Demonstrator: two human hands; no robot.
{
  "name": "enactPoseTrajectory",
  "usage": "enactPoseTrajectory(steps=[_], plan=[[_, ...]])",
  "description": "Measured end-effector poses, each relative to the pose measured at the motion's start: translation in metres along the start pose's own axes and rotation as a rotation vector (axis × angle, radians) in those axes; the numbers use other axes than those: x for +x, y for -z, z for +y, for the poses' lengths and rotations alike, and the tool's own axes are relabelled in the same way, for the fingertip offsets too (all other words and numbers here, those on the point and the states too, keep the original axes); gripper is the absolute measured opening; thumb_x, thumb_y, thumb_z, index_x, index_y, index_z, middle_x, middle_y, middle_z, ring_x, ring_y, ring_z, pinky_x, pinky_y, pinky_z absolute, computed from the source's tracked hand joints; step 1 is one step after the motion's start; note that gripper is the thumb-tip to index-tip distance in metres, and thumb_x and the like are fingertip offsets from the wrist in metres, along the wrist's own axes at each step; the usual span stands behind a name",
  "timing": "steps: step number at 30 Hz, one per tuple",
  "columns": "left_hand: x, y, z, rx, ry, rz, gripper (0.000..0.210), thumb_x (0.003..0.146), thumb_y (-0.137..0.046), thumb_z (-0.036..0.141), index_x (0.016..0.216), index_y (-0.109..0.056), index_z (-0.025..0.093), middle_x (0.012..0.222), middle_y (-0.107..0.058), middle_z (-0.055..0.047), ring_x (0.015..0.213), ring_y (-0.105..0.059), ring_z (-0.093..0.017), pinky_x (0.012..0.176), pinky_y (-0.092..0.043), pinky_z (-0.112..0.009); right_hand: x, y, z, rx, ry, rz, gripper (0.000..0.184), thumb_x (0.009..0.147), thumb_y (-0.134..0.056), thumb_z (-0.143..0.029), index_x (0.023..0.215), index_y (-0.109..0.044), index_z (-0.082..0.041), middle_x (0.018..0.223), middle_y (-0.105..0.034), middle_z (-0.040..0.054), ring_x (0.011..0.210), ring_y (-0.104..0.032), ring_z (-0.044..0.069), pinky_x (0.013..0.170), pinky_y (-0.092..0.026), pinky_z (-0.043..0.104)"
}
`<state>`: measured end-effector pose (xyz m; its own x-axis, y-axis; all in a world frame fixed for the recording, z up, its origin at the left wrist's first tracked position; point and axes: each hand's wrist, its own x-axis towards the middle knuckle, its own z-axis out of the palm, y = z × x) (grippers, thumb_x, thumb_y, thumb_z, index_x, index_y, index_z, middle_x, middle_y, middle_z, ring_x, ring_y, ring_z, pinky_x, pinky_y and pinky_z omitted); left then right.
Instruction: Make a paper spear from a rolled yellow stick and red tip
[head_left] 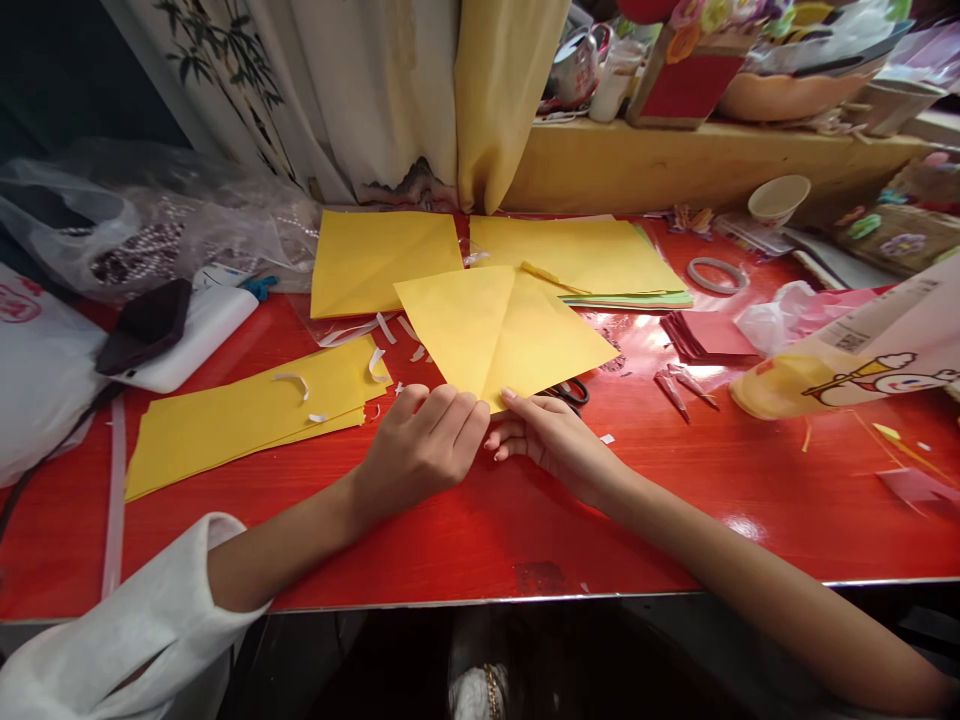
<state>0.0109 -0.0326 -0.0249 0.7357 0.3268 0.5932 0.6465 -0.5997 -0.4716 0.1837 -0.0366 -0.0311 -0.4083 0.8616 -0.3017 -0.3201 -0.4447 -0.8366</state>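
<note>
A yellow sheet of paper (495, 325) with a diagonal crease is held up over the red table, one corner pointing toward me. My left hand (431, 440) is closed on that near corner, its fingers curled over the edge. Just to its right, my right hand (551, 435) pinches the same paper between thumb and fingers. Black-handled scissors (574, 392) lie partly hidden behind my right hand. Beyond the held sheet are a single yellow sheet (375, 255) and a stack of coloured paper (585, 250) with yellow on top.
Yellow paper strips (247, 415) with white scraps lie at the left, near a phone (146, 325) on a white box. On the right are a drink cup (847, 340) lying tilted, dark red paper squares (712, 337) and a tape roll (716, 275). A curtain (375, 90) hangs behind.
</note>
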Motion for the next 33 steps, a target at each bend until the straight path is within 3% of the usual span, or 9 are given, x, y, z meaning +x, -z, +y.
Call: enactPoseTrajectory(steps=[21,33], plan=[[-0.0033,-0.0026,-0.0009,0.023,-0.083,-0.003,0.010,0.078,-0.056,0.014,0.085,-0.063,0.011,0.075,-0.063,-0.002,0.074,-0.053,-0.015,0.063,-0.037,-0.030,-0.0001,-0.0022,-0.0017,0.016,-0.010,0.049,0.025,0.085,-0.049,-0.029,0.076,-0.060,-0.009,0.065,-0.062,0.0064,0.060,-0.060,0.011,0.058,-0.051,0.023],[-0.0001,-0.0067,-0.0012,0.020,-0.125,-0.038,0.013,0.082,-0.050,0.015,0.084,-0.062,0.010,0.080,-0.063,-0.004,0.076,-0.053,-0.016,0.066,-0.035,-0.030,0.0006,-0.0026,-0.0024,0.016,-0.018,0.074,0.025,0.086,-0.048,-0.028,0.073,-0.059,-0.009,0.063,-0.062,0.0061,0.057,-0.059,0.010,0.058,-0.051,0.021]])
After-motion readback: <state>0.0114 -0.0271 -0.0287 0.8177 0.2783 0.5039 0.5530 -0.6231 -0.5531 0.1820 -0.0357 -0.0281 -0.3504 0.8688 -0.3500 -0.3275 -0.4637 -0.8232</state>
